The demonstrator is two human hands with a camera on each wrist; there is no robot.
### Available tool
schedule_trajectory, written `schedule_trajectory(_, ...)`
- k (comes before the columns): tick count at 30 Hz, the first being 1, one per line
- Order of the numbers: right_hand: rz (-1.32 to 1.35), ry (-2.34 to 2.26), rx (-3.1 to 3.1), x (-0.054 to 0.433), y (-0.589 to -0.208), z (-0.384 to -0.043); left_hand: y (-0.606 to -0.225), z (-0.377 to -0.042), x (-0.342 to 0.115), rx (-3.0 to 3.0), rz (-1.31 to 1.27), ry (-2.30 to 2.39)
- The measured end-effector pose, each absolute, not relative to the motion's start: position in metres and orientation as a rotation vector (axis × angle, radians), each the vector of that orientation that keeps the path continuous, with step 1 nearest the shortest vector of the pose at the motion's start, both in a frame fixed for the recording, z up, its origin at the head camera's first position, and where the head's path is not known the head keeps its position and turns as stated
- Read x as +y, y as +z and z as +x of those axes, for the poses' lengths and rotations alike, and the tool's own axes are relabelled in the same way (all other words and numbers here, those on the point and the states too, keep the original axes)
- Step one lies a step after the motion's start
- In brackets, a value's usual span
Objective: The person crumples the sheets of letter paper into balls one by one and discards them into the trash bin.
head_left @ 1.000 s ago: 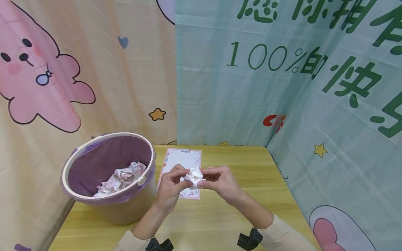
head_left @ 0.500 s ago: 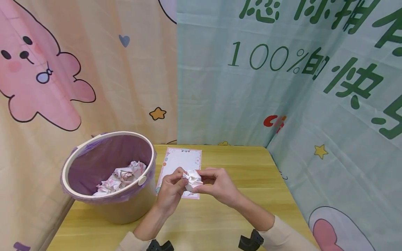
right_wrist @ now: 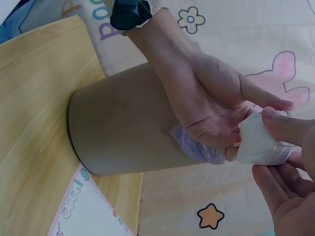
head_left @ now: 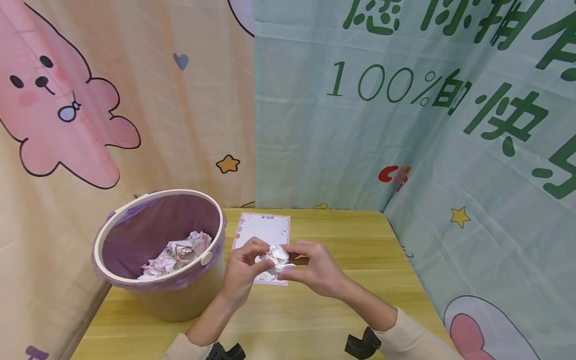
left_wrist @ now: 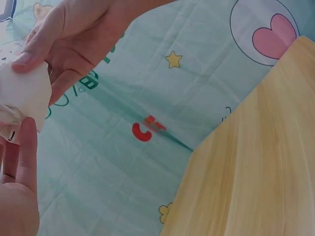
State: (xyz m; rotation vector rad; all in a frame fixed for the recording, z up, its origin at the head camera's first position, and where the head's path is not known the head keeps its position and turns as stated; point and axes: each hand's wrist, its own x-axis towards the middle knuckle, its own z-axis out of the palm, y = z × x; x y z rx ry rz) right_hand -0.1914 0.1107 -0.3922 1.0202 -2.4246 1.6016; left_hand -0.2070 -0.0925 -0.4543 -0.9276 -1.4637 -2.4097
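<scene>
A crumpled ball of white paper (head_left: 277,256) is held between both hands above the table. My left hand (head_left: 240,272) pinches its left side between thumb and fingers. From the right, my right hand (head_left: 317,267) grips the same paper with thumb below and index finger on top. In the right wrist view the crumpled paper (right_wrist: 261,140) shows smooth folded faces between the two hands. Behind and below the hands, a flat sheet of paper (head_left: 261,227) with a pink decorated border lies on the table, partly covered by them.
Left of the hands stands a beige trash bin (head_left: 180,302) with a purple liner (head_left: 135,230). Several crumpled papers (head_left: 177,252) lie inside it. The wooden table (head_left: 351,300) runs back to printed curtains (head_left: 315,145).
The paper ball has been turned and squeezed between the fingers, and its folds show differently. Both hands have shifted only slightly; the bin and flat sheet stay in place.
</scene>
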Motion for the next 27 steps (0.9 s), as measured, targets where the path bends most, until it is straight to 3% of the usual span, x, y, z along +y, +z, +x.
schedule_trajectory(17,1.255,1.036,-2.035,0.105,-0.421,-0.200,-0.446,-0.186,-0.081,-1.652,-0.453,-2.572)
schedule_trajectory(23,1.250,1.269,-2.079,0.106,-0.428,-0.202,-0.449,-0.190,-0.086,-1.653,-0.390,-2.676)
schedule_trajectory(27,1.189,1.547,-2.178,0.113,-0.429,-0.206,-0.452,-0.192,-0.096,-1.753,-0.545,-2.638)
